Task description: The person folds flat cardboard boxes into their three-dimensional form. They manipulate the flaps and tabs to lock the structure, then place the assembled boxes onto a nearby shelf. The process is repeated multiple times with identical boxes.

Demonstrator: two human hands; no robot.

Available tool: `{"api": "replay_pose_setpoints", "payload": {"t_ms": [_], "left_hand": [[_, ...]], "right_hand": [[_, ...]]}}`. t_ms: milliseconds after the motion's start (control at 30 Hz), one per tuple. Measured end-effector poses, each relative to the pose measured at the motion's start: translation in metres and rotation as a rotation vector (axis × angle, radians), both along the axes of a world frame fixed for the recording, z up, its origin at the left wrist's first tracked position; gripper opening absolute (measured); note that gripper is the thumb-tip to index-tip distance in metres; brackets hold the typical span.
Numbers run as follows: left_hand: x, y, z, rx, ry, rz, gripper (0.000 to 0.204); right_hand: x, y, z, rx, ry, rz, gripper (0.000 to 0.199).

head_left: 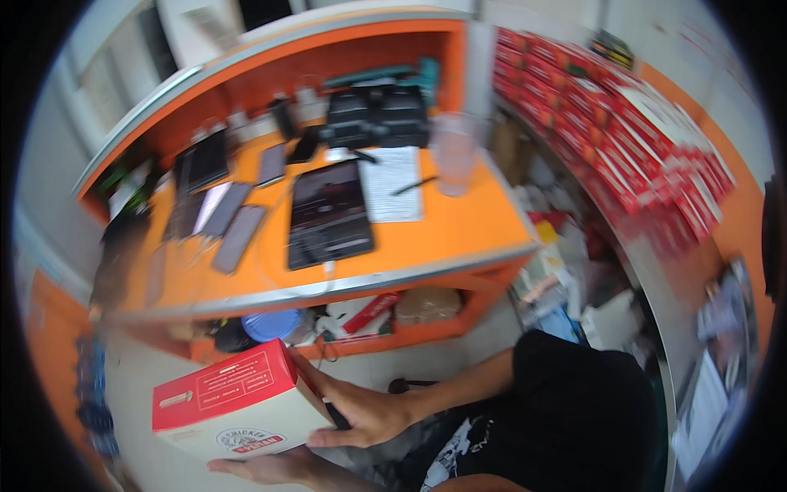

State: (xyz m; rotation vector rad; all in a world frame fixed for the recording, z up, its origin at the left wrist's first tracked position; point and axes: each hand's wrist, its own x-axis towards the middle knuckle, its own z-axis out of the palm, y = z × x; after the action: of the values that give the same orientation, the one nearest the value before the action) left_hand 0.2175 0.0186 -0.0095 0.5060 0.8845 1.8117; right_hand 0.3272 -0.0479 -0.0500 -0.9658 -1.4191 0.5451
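Hands hold a box (238, 402) low in the view, in front of the person's lap and below the front edge of the orange desk (443, 230); the box is red on top and cream on its front face, with a round red mark there, and it sits tilted; the right hand (361, 414) presses flat against the box's right end, fingers spread, grasping it; the left hand (266, 467) cups the box from underneath, its fingers showing along the bottom edge; on the desk well above lie a dark tablet (328, 215), a sheet of paper (392, 182) with a pen across it, a clear plastic cup (453, 152), a row of phones (238, 238) to the left and a black case (375, 115) at the back; a shelf under the desk holds a blue lid (270, 324) and loose packets; stacks of red boxes (623, 123) fill the counter on the right.
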Motion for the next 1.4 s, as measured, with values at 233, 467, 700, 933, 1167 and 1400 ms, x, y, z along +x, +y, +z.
{"api": "replay_pose_setpoints", "payload": {"t_ms": [233, 467, 700, 933, 1167, 1400], "left_hand": [[0.040, 0.024, -0.007, 0.743, 0.688, -0.289, 0.079], [-0.030, 0.200, -0.043, 0.626, 1.171, -0.098, 0.062], [-0.113, 0.224, -0.151, 0.257, 1.724, -0.660, 0.059], [-0.115, 0.175, -0.180, 0.101, 1.725, -0.847, 0.058], [-0.087, 0.165, -0.179, 0.058, 1.753, -0.852, 0.056], [-0.078, 0.157, -0.187, 0.006, 1.777, -0.866, 0.055]], "right_hand": [[0.117, -0.091, 0.054, 0.075, -0.038, -0.594, 0.087], [0.304, -0.310, 0.152, 0.886, 0.308, -1.120, 0.045], [0.433, -0.590, 0.173, 1.038, 0.279, -2.223, 0.079], [0.455, -0.718, 0.099, 0.934, 0.825, -2.605, 0.088], [0.483, -0.763, 0.091, 0.898, 0.611, -2.542, 0.090], [0.511, -0.802, 0.084, 0.695, 0.449, -2.533, 0.094]]}}
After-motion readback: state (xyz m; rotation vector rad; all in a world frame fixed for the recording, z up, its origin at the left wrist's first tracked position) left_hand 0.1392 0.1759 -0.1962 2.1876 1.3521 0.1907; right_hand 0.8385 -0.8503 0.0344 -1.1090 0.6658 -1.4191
